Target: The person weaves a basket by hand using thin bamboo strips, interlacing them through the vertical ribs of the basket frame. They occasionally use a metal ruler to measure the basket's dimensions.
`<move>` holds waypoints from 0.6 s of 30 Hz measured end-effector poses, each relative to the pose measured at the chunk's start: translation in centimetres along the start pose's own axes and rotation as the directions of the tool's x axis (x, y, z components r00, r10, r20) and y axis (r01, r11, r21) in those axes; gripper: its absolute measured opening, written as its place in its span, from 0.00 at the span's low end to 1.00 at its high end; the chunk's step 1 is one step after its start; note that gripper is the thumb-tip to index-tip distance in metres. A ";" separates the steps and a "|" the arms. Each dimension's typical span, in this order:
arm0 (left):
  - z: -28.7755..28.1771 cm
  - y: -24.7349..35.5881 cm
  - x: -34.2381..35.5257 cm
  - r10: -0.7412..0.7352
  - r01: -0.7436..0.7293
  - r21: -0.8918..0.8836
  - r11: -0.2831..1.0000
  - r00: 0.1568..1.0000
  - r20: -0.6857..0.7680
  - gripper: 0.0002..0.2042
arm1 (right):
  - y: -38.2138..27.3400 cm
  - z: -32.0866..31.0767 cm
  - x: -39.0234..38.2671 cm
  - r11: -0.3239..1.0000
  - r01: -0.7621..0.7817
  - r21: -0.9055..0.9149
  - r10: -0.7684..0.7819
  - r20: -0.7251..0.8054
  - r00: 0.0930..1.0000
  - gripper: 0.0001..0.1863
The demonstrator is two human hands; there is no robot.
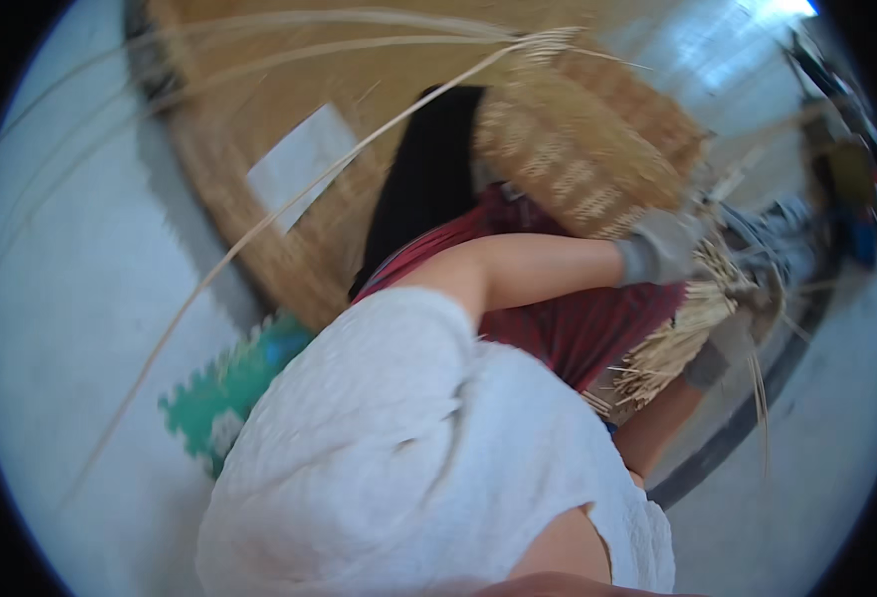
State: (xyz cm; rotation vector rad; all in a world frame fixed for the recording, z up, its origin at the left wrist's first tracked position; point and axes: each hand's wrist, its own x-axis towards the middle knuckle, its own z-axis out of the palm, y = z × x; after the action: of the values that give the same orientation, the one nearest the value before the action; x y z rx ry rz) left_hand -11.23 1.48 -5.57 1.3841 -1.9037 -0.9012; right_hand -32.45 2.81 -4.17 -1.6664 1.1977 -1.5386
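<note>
Both my arms reach to the right side of the view. My left hand (662,247), in a pale grey work glove, is closed at the upper end of a bundle of thin cane strips (682,333); its fingertips are blurred. Lower and farther right, my right hand (742,333), also gloved, curls round some of the strips. Loose ends stick out above and dangle below it. Beside my left hand lies a woven basketwork piece (578,139) in tan and brown, with patterned bands.
A long pale cane strip (249,239) arcs across the left side. Behind it are a tan mat or board (259,60) and a white sheet (304,164). Green foam mat (224,388) lies at lower left. Blurred items (846,189) stand at the far right. Dark red cloth (558,328) covers my lap.
</note>
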 end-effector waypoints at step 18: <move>8.9 -5.5 3.2 0.140 -0.212 -0.460 0.862 0.972 -0.187 0.22 | -4.1 14.2 0.8 0.940 -0.216 -0.265 0.262 0.150 0.953 0.14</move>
State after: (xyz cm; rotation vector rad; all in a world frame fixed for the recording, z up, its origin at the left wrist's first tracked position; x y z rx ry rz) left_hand -16.14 -1.36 -14.93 0.9335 -1.5269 -1.0561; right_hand -17.79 1.64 -2.78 -1.6992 1.4770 -1.0984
